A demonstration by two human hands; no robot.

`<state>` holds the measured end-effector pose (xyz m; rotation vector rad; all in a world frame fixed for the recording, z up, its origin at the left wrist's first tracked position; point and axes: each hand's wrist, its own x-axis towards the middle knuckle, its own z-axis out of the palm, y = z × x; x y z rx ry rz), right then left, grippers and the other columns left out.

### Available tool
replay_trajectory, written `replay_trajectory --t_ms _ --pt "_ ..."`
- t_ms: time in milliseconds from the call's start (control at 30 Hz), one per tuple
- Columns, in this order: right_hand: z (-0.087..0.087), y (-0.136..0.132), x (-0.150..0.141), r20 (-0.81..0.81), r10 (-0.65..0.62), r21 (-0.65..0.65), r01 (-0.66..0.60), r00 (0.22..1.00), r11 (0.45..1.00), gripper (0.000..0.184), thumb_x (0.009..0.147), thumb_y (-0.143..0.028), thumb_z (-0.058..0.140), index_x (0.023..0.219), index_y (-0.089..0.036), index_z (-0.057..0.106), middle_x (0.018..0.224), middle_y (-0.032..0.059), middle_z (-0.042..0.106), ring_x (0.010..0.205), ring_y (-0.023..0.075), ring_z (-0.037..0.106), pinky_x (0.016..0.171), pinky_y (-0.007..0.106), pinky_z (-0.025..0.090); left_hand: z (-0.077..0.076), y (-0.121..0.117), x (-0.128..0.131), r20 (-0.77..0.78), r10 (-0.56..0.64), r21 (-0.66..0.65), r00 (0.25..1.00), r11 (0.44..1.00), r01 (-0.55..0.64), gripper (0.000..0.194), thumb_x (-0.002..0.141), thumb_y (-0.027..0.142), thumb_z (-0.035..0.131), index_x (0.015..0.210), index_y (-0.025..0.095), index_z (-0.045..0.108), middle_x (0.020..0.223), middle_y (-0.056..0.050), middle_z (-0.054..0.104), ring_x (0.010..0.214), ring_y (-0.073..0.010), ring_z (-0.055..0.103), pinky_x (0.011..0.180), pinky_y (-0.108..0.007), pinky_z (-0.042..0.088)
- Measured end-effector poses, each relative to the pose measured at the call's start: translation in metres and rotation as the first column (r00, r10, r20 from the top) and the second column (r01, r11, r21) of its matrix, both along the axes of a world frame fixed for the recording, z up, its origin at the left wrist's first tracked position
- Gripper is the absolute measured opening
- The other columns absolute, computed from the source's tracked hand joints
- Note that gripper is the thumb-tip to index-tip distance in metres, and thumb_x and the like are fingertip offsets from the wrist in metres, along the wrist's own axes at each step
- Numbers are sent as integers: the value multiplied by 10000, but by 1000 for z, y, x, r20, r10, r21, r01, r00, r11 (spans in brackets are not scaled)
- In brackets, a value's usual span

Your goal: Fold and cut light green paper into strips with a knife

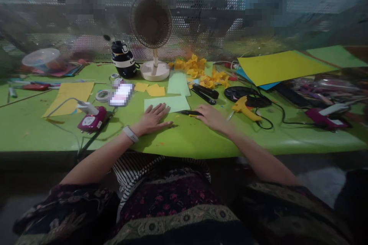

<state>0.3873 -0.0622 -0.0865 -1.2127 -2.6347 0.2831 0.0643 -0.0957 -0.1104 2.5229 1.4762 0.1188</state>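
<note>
My left hand [153, 120] lies flat with its fingers spread, its fingertips on a pale green paper strip [172, 103]. My right hand [212, 116] is closed, fingers curled over a slim dark pointed tool [186, 113] with a yellow part, which looks like scissors. Its tip points left, beside the strip's lower edge, and its rear end is hidden by my fingers. Another pale green sheet [177, 83] lies just beyond the strip. A black stapler [205, 92] rests behind my right hand. To its right lies a yellow glue gun [244, 109].
A white fan [155, 69], a black bottle [124, 61] and a heap of orange paper pieces [195, 69] stand along the back. A phone [121, 95] and a purple power socket [92, 119] are at left. Large yellow sheets [281, 67] and a black palette-like tray [230, 92] are at right.
</note>
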Motion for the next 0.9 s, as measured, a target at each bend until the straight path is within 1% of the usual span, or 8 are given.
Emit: replay_trajectory --t_ms 133,267,367,500,633,800,900 --pt "1 2 -18 3 7 -20 -7 1000 1000 301 1012 -183 581 1262 -182 749 1211 158 705 1160 320 650 1030 529 523 1 0 1 -1 13 -3 1000 1000 -13 938 1003 816 242 1732 235 145 1792 -80 126 1659 -308 123 1336 -526 38" --pt "3 0 -15 5 28 -24 -28 1000 999 317 1009 -184 579 1278 -198 747 1233 158 700 1184 329 641 1040 553 515 1 -1 0 -2 6 -17 1000 1000 -6 954 1001 821 227 1731 212 148 1791 -92 122 1660 -314 116 1334 -533 37" --pt "5 -4 -11 4 37 -40 -37 999 999 322 1020 -208 563 1286 -191 744 1236 157 697 1185 325 638 1041 541 516 1 -1 0 8 -3 -11 1000 1000 3 950 1001 823 224 1730 218 151 1792 -86 126 1661 -308 114 1334 -525 39" --pt "5 -3 -23 10 20 -30 -20 1000 999 303 1015 -194 570 1253 -180 757 1203 159 699 1149 318 643 1023 510 522 3 -2 1 0 12 -14 1000 1000 -12 953 998 825 234 1731 223 146 1794 -84 129 1659 -313 118 1336 -509 38" --pt "4 0 -34 0 40 -27 -40 999 999 293 1014 -179 583 1243 -191 765 1185 149 700 1127 310 652 1003 500 525 4 -1 1 -15 14 -28 1000 1000 -14 965 998 826 233 1733 208 130 1793 -97 103 1660 -319 106 1333 -515 28" --pt "5 -4 -28 -7 51 -32 -51 999 998 294 1005 -168 603 1247 -181 771 1180 154 702 1139 311 652 1012 487 520 -2 1 2 -1 6 -12 1000 1000 -6 967 999 829 246 1731 206 143 1791 -107 115 1661 -316 100 1333 -506 31" --pt "6 -4 -26 1 62 -24 -62 998 998 294 999 -169 607 1239 -185 776 1173 155 707 1132 318 657 1013 491 523 -1 3 -1 27 -14 -15 1000 1000 14 946 1007 818 263 1732 224 137 1790 -107 123 1660 -317 102 1333 -514 43"
